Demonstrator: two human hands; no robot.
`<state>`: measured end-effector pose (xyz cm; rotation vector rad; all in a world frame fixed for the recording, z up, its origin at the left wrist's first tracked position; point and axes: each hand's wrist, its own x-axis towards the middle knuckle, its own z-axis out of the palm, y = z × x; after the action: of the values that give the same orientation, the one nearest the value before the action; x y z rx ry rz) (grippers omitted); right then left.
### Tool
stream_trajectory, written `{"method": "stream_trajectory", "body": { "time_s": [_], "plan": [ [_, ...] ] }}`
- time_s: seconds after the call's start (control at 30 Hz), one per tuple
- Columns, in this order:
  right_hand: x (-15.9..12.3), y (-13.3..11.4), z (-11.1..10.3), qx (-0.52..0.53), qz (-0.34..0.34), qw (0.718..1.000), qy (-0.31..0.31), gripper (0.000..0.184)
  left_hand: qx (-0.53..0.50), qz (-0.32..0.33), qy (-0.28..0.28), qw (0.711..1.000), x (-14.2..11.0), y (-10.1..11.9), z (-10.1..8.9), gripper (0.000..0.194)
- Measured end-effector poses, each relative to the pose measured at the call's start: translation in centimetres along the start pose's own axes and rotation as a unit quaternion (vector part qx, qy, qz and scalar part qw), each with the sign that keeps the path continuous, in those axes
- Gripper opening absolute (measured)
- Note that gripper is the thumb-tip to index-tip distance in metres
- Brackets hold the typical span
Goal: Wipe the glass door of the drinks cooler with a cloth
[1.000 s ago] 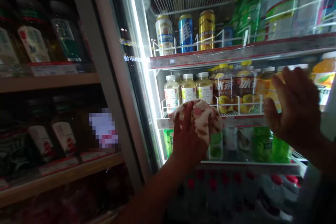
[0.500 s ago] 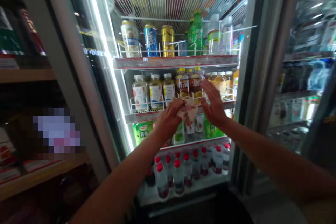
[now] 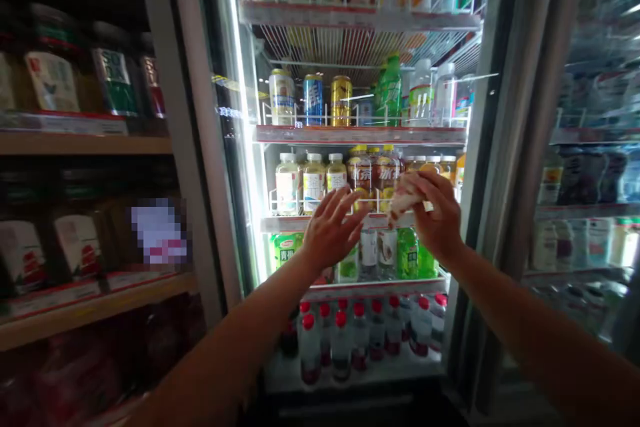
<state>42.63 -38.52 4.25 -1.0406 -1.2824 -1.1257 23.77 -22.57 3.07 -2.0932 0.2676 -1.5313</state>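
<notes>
My right hand (image 3: 440, 217) is closed on a crumpled pale cloth (image 3: 406, 195) with darker patches. It is in front of the shelf of tea bottles and hides part of the row. To its left, my left hand (image 3: 333, 230) is raised with fingers apart and holds nothing. Behind the hands stand dark iced tea bottles (image 3: 361, 173) with yellow caps and pale white-capped bottles (image 3: 313, 181). The glass in front of the shelves shows light streaks; whether either hand touches it, I cannot tell.
The lit drinks cooler (image 3: 360, 135) holds cans, green bottles and, at the bottom, several red-capped water bottles (image 3: 341, 347). A metal door frame (image 3: 530, 147) stands on the right. On the left are wooden shelves (image 3: 85, 143) with jars, and a blurred-out patch (image 3: 159, 230).
The cloth has passed from my left hand to my right hand. My left hand has opened. The view has shifted, showing more of the upper shelf and the left-hand shelves.
</notes>
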Motion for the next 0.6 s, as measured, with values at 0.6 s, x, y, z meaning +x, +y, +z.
{"method": "stream_trajectory", "body": {
  "time_s": [0.6],
  "plan": [
    [0.0, 4.9, 1.6, -0.142, -0.137, 0.978, -0.068, 0.050, 0.215, -0.167, -0.031, 0.962, -1.4, -7.5, -2.8, 0.061]
  ]
}}
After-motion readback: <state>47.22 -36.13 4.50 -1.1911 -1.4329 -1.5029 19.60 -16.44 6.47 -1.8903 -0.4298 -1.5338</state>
